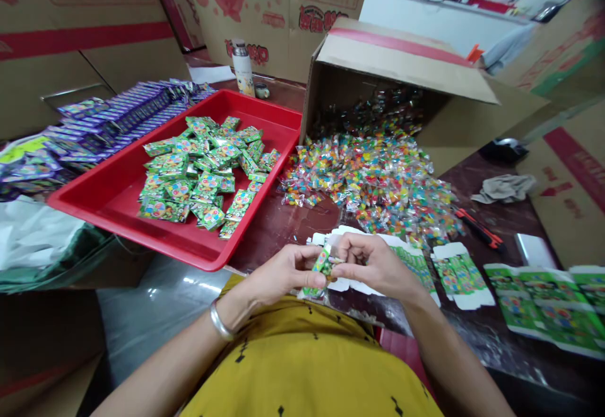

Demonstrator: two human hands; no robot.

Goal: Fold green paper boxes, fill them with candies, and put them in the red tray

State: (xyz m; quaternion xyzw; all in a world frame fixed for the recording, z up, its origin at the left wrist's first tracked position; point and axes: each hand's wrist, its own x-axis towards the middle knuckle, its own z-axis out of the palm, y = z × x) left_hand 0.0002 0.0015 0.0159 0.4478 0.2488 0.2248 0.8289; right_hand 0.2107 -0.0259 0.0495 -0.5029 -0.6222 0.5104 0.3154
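Note:
My left hand point(283, 272) and my right hand point(373, 264) meet close to my body, both pinched round a small green printed box point(322, 263) held between them. Under my hands lie flat, unfolded green box blanks point(460, 275) on the dark table. Just beyond them spreads a heap of small colourful wrapped sweets point(373, 181). To the left a red tray point(113, 193) holds several finished green boxes point(203, 171).
A cardboard carton point(401, 58) lies on its side behind the sweets, spilling them out. Purple packs point(113, 118) are stacked far left. An orange box cutter point(479, 228), a grey rag point(503, 187) and more green blanks point(543, 300) lie at right. A bottle point(243, 67) stands at the back.

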